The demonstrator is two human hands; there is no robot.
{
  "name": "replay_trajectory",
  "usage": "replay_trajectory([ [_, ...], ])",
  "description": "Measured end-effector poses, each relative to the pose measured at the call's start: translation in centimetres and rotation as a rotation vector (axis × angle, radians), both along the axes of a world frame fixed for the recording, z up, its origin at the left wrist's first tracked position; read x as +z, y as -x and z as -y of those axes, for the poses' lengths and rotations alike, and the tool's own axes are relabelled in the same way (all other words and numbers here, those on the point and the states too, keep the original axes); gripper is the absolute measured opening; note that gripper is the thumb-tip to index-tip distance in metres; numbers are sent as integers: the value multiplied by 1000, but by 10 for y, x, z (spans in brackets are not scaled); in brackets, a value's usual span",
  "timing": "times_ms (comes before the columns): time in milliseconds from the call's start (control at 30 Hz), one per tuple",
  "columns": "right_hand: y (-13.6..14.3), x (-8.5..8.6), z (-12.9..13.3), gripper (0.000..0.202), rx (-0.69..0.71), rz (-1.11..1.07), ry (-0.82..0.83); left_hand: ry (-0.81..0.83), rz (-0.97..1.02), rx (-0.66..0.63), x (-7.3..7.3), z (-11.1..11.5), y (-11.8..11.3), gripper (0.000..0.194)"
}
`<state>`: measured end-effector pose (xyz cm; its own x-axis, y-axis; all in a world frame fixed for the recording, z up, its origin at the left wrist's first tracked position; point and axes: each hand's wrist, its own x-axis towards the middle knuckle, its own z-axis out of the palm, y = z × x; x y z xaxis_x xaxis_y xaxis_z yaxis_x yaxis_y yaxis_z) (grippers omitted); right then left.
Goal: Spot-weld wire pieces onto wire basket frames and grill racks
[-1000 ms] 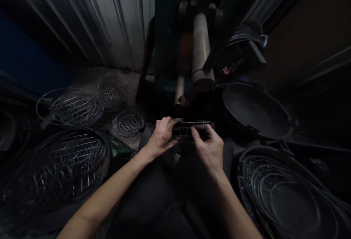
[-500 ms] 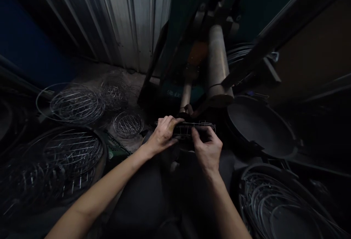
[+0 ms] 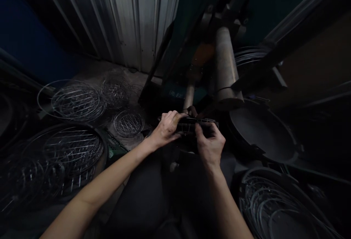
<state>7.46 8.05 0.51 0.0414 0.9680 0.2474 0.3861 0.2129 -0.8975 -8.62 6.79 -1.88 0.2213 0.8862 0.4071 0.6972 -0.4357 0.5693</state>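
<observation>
A wire rack [image 3: 187, 124] is held nearly edge-on just in front of the machine's lower metal rod [image 3: 189, 98]. My left hand [image 3: 168, 127] is closed on its left side, thumb and fingers around the wires. On the right part of the rack, my right hand [image 3: 210, 140] pinches the wires with thumb and curled fingers. The rack's far edge lies close to the tip of the rod; whether they touch is too dark to tell. Above and to the right is a thick metal cylinder [image 3: 227, 63] of the machine.
Round wire grids [image 3: 78, 101] are piled on the floor at left, with a smaller grid [image 3: 128, 123] nearer. A tub [image 3: 102, 147] at lower left holds more grids. At right are a round dark pan [image 3: 263, 129] and a container of wire rings [image 3: 246, 173]. Corrugated metal [image 3: 131, 23] stands behind.
The view has shifted slightly, so the machine appears farther right. Both hands still hold the rack, which sits slightly farther right in the view.
</observation>
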Motion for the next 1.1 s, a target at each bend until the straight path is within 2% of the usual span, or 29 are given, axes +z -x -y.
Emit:
replay_trajectory([
  [133,0,-1,-1,21,-17,21,-28,3,-47,6,3,-1,0,52],
  [333,3,-6,-2,18,6,-6,-46,-65,-143,58,-7,-6,1,53],
  [467,6,4,3,21,-2,55,-44,-69,-157,68,-7,-10,2,53],
  [567,-20,15,20,30,-54,63,24,-38,-138,43,-3,-5,4,58],
  [633,-64,12,39,34,-194,138,54,-6,-109,18,1,4,4,59],
  [700,-125,-5,60,36,-405,322,129,44,-83,-12,5,18,1,59],
  [767,-189,-33,80,36,-526,561,378,126,-83,-51,10,30,-10,60],
  [800,-217,-49,89,37,-548,706,516,171,-98,-79,12,35,-17,62],
  [867,-258,-81,103,36,-396,904,762,238,-158,-145,15,40,-36,65],
  [967,-278,-118,117,30,-163,993,891,230,-254,-252,12,41,-59,74],
  [1033,-276,-132,119,30,-120,970,887,205,-265,-302,5,44,-61,85],
  [1100,-274,-139,119,31,-101,946,888,200,-225,-298,-4,51,-50,96],
])
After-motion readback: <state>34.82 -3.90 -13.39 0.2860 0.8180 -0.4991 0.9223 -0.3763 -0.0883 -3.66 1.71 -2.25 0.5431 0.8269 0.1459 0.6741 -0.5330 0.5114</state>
